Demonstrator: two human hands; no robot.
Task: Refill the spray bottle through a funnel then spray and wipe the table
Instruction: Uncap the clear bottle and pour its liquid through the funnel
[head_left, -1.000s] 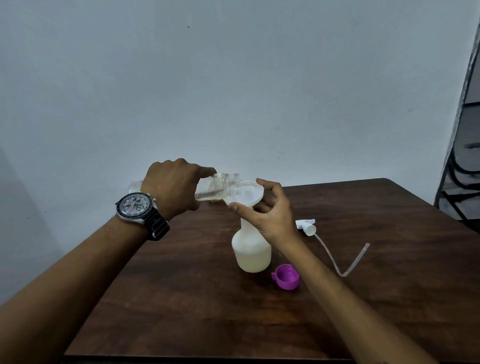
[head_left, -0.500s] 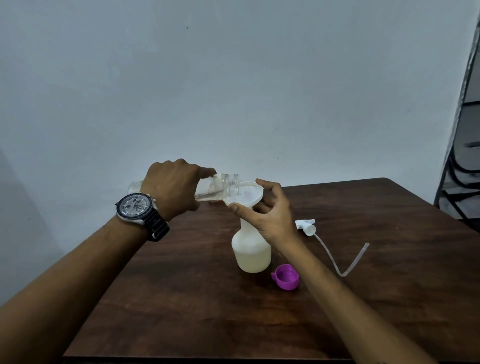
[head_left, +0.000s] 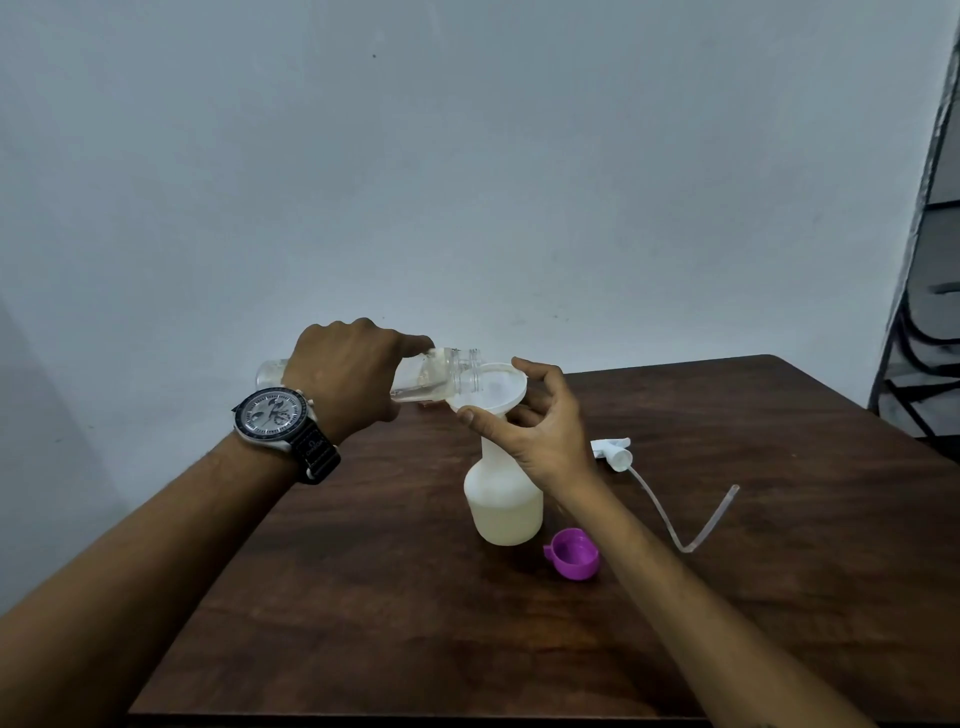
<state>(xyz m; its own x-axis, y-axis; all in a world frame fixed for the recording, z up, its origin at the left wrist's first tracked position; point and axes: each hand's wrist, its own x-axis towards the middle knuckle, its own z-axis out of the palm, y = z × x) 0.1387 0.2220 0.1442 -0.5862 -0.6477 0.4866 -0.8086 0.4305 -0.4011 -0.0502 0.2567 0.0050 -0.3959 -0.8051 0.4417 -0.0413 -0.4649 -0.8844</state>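
A white translucent spray bottle (head_left: 503, 506) stands upright on the brown table (head_left: 727, 597), partly filled with pale liquid. A white funnel (head_left: 491, 387) sits in its neck. My right hand (head_left: 540, 431) holds the funnel's rim between thumb and fingers. My left hand (head_left: 353, 374) grips a clear plastic bottle (head_left: 441, 376) tipped almost level, its open mouth over the funnel. Liquid lies along the clear bottle's lower side. The spray head (head_left: 613, 452) with its dip tube (head_left: 685, 525) lies on the table to the right.
A purple cap (head_left: 574, 555) lies open side up just right of the spray bottle. A dark metal frame (head_left: 914, 322) stands past the table's right edge. A pale wall runs behind the table. A watch is on my left wrist.
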